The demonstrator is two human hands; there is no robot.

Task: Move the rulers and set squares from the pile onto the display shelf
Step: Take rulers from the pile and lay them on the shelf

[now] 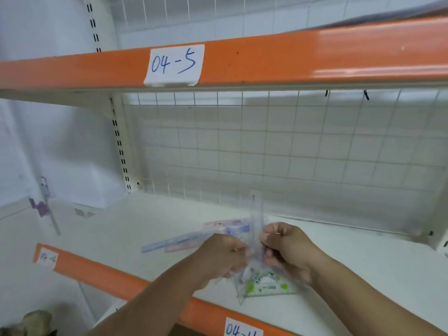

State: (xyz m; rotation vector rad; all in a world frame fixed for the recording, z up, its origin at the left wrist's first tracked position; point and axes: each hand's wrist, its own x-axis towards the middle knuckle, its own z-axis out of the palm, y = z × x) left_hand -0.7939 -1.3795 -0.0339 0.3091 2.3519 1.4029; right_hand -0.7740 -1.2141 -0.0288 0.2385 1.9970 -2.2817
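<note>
Both hands, left hand (224,253) and right hand (286,248), pinch closed on blurred clear rulers (257,229), seemingly. Best lowered flat onto the shelf (363,263), beside the set square (264,286).

Motion blur over both grips, with several things cut off at the edges

From my feed the left hand (224,257) and right hand (286,251) are smeared, so I cannot tell how many clear rulers (257,229) they pinch; the set square (265,286) print under them is unreadable, the rulers on the shelf (191,240) are a pastel blur, the lower label (243,328) is cropped by the bottom edge, and both forearms run out of frame
</note>
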